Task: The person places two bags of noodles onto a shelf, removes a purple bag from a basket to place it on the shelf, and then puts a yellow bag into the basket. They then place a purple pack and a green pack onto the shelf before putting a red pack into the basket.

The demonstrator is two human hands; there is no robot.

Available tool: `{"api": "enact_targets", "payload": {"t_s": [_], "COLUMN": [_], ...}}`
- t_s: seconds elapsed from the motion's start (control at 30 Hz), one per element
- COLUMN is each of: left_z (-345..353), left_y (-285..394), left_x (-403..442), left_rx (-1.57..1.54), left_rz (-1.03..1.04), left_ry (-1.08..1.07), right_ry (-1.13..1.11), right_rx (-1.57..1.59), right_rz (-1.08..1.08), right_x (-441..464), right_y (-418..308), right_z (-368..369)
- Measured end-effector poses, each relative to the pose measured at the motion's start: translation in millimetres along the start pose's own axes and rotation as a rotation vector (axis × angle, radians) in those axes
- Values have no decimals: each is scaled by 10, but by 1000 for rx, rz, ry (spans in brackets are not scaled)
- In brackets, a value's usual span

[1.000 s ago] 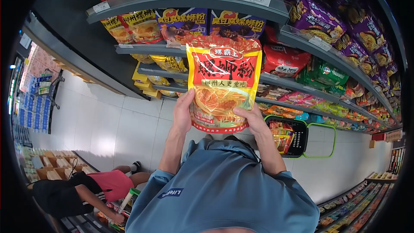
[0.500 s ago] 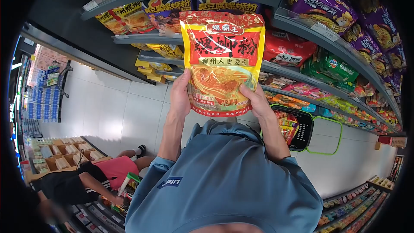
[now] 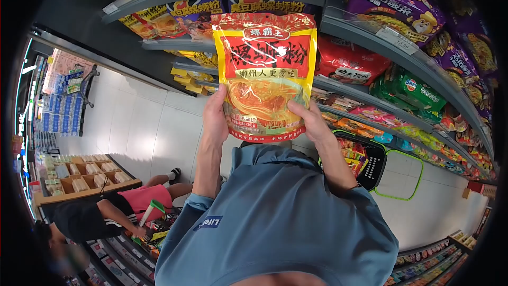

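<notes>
Between my two hands I hold up a red and yellow bag of noodles [image 3: 264,77], its printed front with a noodle bowl picture turned toward me. My left hand [image 3: 216,116] grips the lower left edge, fingers behind the bag and out of sight. On the lower right, my right hand [image 3: 308,119] pinches the bag with the thumb across the front. Behind the bag's top, more noodle bags [image 3: 196,13] stand on a shelf.
Purple noodle packs [image 3: 391,5], a red pack [image 3: 352,63] and green packs [image 3: 413,90] fill the curved shelves. A black basket [image 3: 373,159] with a green-edged handle sits on the floor, holding packets. At lower left, a person in black and pink [image 3: 143,201] bends beside a wooden display [image 3: 84,180].
The view has shifted slightly, and the bag with both hands sits a little further left in it. The person at lower left has moved an arm slightly. My grip stays the same.
</notes>
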State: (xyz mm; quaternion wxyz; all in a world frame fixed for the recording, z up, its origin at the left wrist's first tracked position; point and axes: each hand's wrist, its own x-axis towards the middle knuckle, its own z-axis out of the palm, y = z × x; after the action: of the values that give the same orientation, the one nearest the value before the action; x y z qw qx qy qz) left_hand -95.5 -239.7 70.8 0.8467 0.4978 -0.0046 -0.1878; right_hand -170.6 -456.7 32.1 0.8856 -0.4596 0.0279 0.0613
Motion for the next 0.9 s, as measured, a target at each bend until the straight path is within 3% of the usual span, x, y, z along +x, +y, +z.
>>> {"api": "enact_targets", "payload": {"t_s": [0.2,0.27,0.4,0.7,0.83,0.9], "left_z": [32,-12,-25,-58,108,175], "left_y": [-17,-14,90,471,740,878], "left_x": [56,74,19,-6,87,148], "left_rx": [7,66,88,46,39,113], "left_rz": [12,6,19,131,228,298], "left_ry": [11,65,71,-117,-168,-246], "right_ry": [2,157,89,-180,-80,-6], "right_rx": [41,-20,-73,-346,-369,-202], "right_rz": [-25,91,17,-182,-254,-282], "right_x": [-15,-9,24,149,202,247], "right_y": [-39,13,-63,-411,-723,-908], "right_z": [-38,-54,62,393,643,750]}}
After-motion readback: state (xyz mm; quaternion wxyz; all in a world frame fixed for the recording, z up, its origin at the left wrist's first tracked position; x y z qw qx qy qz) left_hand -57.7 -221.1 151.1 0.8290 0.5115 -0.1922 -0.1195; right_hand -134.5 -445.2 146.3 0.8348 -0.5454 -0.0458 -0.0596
